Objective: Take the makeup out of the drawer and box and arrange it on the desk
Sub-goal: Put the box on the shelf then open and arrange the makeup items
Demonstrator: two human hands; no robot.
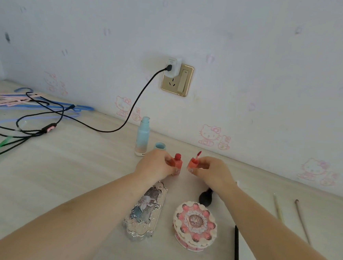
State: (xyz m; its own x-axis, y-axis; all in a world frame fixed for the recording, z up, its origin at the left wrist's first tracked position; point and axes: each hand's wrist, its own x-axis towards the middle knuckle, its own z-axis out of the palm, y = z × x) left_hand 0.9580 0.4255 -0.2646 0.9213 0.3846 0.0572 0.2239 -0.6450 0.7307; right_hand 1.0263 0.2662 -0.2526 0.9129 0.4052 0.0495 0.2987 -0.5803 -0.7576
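Holding the lip tint bottle (177, 163) in the left hand (155, 165), right hand (209, 170) pinching its wand cap (193, 163) at 3 o'clock. Next I'd guess: recap it, stand it on the surface (59, 182).

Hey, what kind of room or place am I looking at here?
Probably a bedroom or dorm desk used for makeup. The wall has cartoon cat stickers, a charger is plugged in above the desk, and a cake-shaped compact and pump bottle sit on it.

Both bare forearms are reaching far across the desk, converging. The left hand (155, 164) is pinching a bottle (177, 162); the right hand (208, 169) is pinching its cap (193, 162), fingers curled.
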